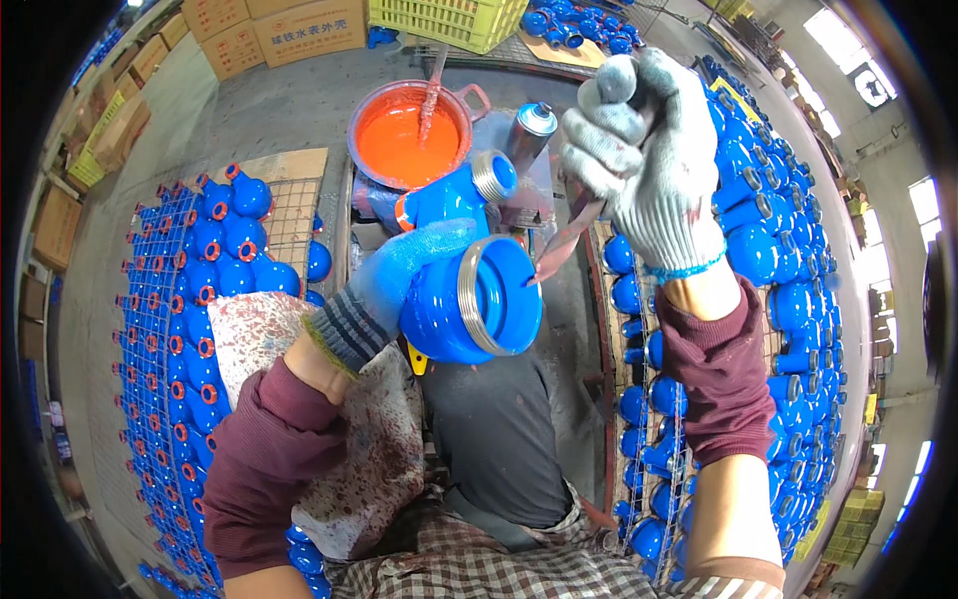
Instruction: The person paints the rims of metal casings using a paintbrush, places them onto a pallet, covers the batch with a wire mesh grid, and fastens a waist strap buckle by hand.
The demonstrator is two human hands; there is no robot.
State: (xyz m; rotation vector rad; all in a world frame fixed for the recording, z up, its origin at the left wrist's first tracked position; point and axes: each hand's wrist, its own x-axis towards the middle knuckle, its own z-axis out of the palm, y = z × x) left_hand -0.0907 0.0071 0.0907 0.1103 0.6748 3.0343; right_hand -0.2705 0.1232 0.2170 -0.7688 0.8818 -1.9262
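My left hand (389, 275), in a blue-stained glove, grips a glossy blue metal housing (434, 314) with bare threaded rims. Its wide round mouth faces right; a smaller threaded end points up, and an orange-red ring shows on another end. Raised at the upper right, my right hand (649, 150) in a stained whitish knit glove is closed on a thin flat reddish strip tool (567, 245). The strip's lower tip meets the right edge of the wide mouth; whether it touches the metal, I cannot tell. The tool's upper end is hidden in the fingers.
Beyond the housing stand a pan (356, 140) of orange-red paint with a paint-coated stick (430, 110) in it, and a spray can (534, 125). Racks of blue housings flank me on the left (205, 270) and right (788, 260). A yellow crate (449, 22) and cardboard boxes (309, 40) lie farther off.
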